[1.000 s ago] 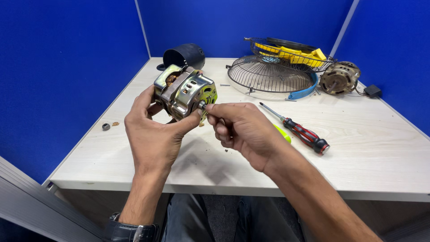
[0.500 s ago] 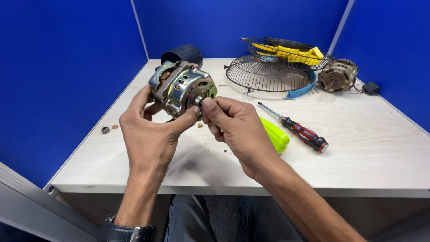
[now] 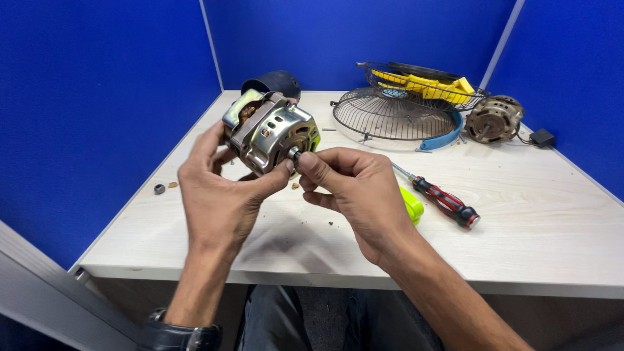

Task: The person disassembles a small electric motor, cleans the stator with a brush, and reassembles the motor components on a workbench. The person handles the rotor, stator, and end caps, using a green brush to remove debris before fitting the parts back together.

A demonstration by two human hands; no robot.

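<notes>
Being held above the near-left part of the table (image 3: 520, 227): small electric motor (image 3: 272, 133), metal-cased, judged rigid, dense and heavy for its bulk, smooth on the shell. Best gripping around the stamped housing, avoiding the copper windings showing at the far end. Left hand (image 3: 218, 195) wrapping the housing, fingers curled closed. Right hand (image 3: 354, 188) pinching the short shaft stub (image 3: 294, 154) between thumb and forefinger. Lying to the right: red-handled screwdriver (image 3: 445, 201).
</notes>
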